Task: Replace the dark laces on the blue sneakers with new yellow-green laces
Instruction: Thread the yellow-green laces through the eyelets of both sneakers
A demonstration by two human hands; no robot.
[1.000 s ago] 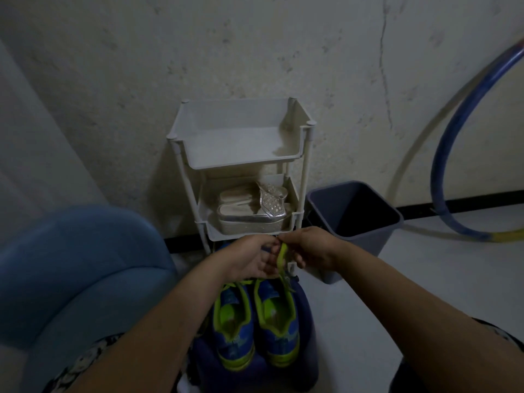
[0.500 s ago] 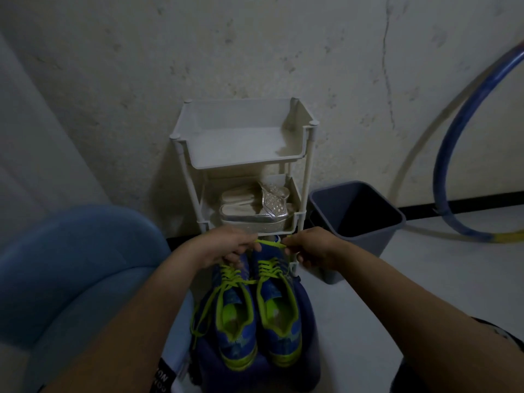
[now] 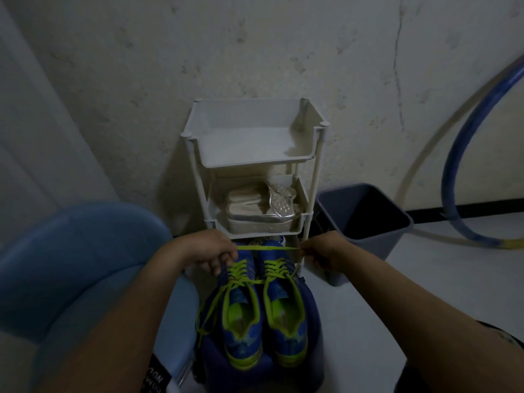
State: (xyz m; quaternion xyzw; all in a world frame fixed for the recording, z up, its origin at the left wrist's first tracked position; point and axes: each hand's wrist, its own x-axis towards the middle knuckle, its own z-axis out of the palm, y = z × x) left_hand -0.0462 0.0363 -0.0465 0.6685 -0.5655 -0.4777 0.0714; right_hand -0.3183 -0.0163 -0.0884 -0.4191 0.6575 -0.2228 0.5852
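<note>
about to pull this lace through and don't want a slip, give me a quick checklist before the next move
1. Left hand grips one end of the lace: ok
2. Right hand pinches the other end: ok
3. Lace stretched straight between the hands, above the toes: ok
4. Left sneaker and right sneaker sit side by side, toes toward the rack: ok
5. Loose ends on the left sneaker tied: not ok, they hang off its side
6. Stretched lace threaded through an eyelet: cannot tell
</note>
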